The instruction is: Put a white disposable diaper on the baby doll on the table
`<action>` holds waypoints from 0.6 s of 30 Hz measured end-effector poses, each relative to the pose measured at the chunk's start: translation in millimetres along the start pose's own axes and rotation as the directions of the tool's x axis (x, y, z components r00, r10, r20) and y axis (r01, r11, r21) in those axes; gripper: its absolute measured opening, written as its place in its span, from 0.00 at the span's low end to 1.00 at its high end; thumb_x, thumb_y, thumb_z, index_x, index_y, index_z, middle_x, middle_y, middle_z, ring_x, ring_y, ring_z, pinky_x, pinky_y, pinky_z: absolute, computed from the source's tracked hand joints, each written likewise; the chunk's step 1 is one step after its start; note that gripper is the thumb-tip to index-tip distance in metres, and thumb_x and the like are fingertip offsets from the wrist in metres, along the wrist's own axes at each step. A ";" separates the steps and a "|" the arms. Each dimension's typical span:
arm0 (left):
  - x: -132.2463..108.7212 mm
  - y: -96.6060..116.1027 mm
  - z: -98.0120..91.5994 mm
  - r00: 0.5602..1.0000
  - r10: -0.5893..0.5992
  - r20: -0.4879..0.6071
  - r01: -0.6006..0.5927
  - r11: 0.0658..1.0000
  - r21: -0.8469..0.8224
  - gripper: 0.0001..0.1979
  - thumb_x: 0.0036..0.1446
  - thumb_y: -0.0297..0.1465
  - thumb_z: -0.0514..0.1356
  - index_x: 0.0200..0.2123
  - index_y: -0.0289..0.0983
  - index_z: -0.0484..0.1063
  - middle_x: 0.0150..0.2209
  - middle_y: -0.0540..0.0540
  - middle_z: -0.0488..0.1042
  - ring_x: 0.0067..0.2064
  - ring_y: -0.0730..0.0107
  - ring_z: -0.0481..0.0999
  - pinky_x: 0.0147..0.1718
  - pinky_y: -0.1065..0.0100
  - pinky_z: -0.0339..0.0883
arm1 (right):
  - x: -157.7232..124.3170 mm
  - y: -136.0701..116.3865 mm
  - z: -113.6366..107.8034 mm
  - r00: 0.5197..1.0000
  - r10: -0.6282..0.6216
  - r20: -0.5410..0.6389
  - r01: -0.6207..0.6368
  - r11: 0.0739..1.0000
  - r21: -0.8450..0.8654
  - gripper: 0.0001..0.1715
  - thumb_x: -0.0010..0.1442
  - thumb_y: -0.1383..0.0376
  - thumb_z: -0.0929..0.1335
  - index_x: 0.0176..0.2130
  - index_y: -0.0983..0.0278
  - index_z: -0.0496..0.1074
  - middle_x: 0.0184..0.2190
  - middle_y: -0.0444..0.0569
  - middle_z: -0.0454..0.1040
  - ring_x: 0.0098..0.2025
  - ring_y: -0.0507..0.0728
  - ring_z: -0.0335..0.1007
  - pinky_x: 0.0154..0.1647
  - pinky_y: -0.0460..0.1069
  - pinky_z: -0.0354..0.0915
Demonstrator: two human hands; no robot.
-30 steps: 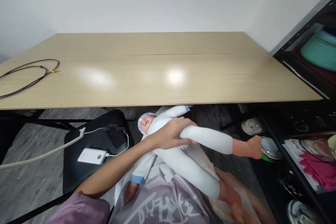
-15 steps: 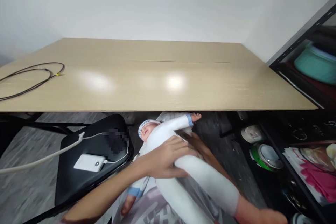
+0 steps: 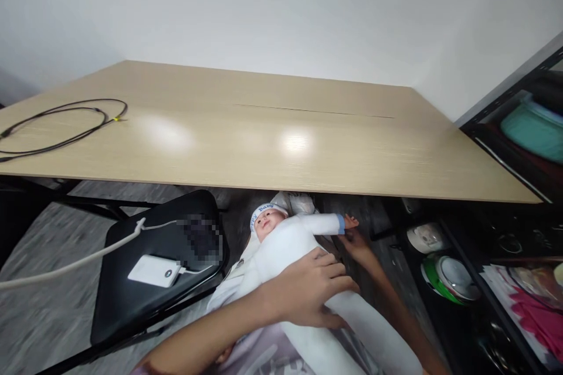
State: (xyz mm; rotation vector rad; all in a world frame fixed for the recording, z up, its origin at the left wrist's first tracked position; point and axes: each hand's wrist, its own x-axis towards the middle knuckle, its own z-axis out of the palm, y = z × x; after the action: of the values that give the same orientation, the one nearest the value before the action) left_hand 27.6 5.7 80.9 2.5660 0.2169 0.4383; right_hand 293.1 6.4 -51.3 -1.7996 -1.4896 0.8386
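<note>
A baby doll (image 3: 285,246) in a white suit with blue cuffs and a lettered headband lies on its back across my lap, head toward the table. My left hand (image 3: 310,290) is wrapped over its hip and upper thigh, the thumb between its legs. Beyond the doll's side, my right hand (image 3: 356,246) is by the blue cuff of its outstretched arm. The fingers there are small and partly apart; whether they touch the cuff is unclear. Part of the doll's other arm is hidden by my left forearm.
A wooden table (image 3: 264,152) spans the front, with a coiled black cable (image 3: 79,135) at its left. On a black chair (image 3: 118,310) lies a white power bank (image 3: 153,271) with a cord. Dark shelves (image 3: 479,328) with tins, papers and pink cloth stand at the right.
My right hand has moved from behind the doll's body out to its cuff. The doll's face has turned more upward. My left hand stays on its hip while the view has shifted and tilted.
</note>
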 end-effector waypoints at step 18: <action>-97.4 1.2 -9.2 0.754 -0.579 -0.310 0.493 0.811 -0.315 0.19 0.76 0.41 0.60 0.64 0.44 0.72 0.64 0.39 0.77 0.66 0.51 0.73 0.68 0.50 0.65 | 14.5 -111.8 -1.5 0.868 -0.278 0.411 0.465 0.745 -0.478 0.04 0.72 0.67 0.68 0.47 0.62 0.74 0.50 0.54 0.76 0.48 0.61 0.75 0.44 0.51 0.68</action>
State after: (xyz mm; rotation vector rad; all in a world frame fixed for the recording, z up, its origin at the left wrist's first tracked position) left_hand -66.6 -14.0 63.1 2.0428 0.9781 0.6994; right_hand 232.5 36.8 38.9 -1.6889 -2.4257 0.5135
